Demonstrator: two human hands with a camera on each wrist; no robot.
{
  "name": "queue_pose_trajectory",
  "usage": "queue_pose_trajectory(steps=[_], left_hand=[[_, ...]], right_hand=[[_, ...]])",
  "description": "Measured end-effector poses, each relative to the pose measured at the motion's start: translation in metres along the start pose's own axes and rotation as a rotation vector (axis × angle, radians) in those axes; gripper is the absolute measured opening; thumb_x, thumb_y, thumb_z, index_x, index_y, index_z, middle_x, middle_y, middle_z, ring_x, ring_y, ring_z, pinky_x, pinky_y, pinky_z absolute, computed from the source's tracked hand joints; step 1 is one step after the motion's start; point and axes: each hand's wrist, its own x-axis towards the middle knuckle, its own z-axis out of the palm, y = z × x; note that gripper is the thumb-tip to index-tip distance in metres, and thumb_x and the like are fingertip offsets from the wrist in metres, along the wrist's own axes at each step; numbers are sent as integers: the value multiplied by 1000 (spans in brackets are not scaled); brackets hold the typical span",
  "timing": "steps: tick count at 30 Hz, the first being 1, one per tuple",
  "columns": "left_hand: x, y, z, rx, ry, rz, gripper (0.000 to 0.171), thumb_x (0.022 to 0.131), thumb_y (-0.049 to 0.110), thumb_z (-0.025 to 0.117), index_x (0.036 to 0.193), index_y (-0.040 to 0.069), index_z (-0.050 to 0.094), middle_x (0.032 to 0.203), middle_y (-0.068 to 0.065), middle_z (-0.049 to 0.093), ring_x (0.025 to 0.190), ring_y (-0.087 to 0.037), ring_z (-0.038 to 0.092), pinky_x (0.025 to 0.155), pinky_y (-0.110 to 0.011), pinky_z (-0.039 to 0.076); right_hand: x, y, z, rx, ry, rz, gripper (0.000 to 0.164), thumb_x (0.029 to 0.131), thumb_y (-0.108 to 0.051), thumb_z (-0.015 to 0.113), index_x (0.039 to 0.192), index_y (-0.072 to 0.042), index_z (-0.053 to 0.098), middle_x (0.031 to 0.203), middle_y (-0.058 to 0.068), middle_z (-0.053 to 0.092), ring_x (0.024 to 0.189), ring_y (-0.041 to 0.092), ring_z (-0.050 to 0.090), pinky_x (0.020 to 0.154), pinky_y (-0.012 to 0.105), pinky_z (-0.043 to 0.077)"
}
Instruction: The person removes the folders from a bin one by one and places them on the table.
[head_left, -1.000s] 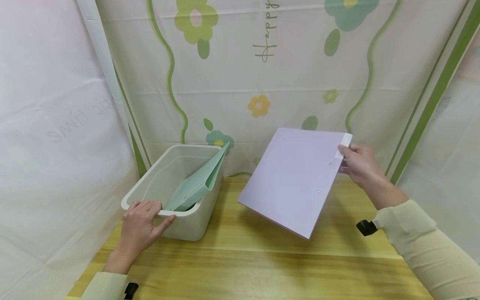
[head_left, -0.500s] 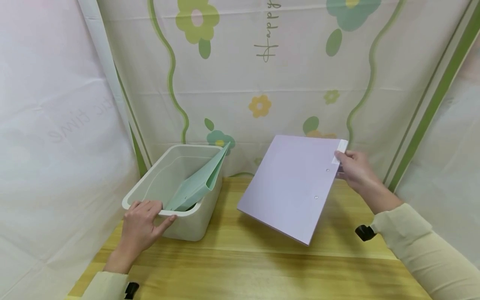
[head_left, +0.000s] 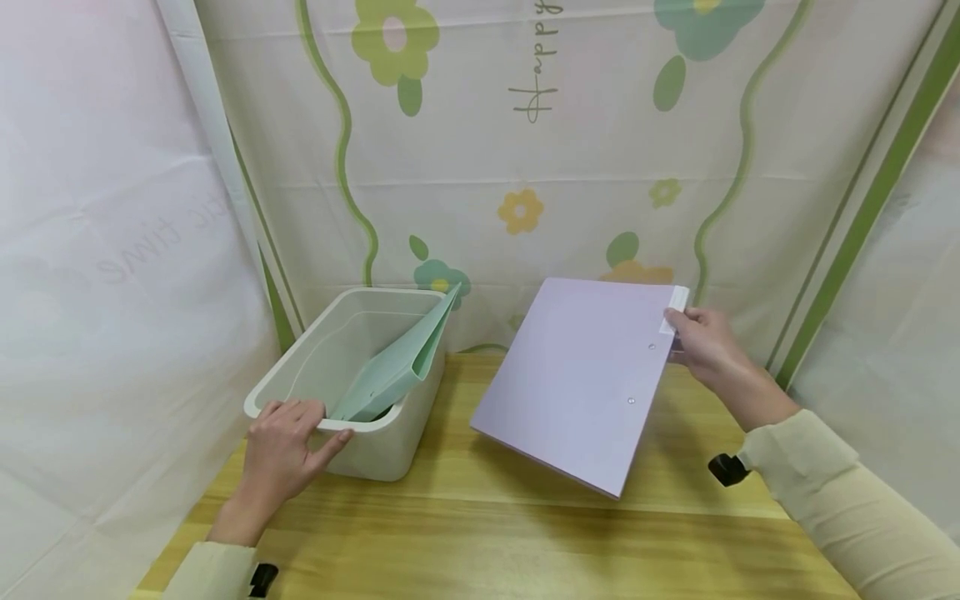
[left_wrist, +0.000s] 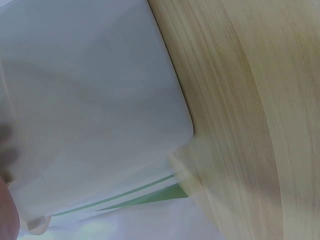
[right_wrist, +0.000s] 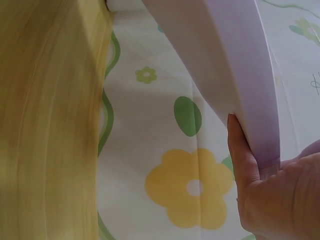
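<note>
My right hand (head_left: 708, 346) grips a lilac file folder (head_left: 573, 375) by its spine edge, thumb on the white label (head_left: 675, 308). The folder hangs tilted over the table, its lower corner toward me. In the right wrist view the folder's spine (right_wrist: 252, 90) rises out of the hand, fingers on one side. On the left, my left hand (head_left: 281, 442) holds the near rim of a white plastic bin (head_left: 420, 433), fingers over the rim and thumb along the outside. A mint green folder (head_left: 397, 367) leans inside the bin, one corner sticking up past the right rim.
The wooden table (head_left: 480, 542) carries the bin at its back left. Behind stands a white cloth backdrop (head_left: 450, 150) with printed flowers, and another cloth side (head_left: 112, 292) closes in on the left.
The right hand has lowered the lilac folder and drawn it slightly left and nearer. My left hand, the bin and the green folder have stayed put.
</note>
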Motion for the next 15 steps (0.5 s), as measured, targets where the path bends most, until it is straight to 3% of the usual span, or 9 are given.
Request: queue_pose_trajectory(steps=[15], left_hand=[[-1,0,0,2,-6,-5,62,98,72,42,76,15,47,66,5,46,61,-21,52,68,-42,39]], right_hand=[[2,7,13,4,-33,-2,64,111,-33,36,154,13,24,141,33,44,87,9,68,84,29,58]])
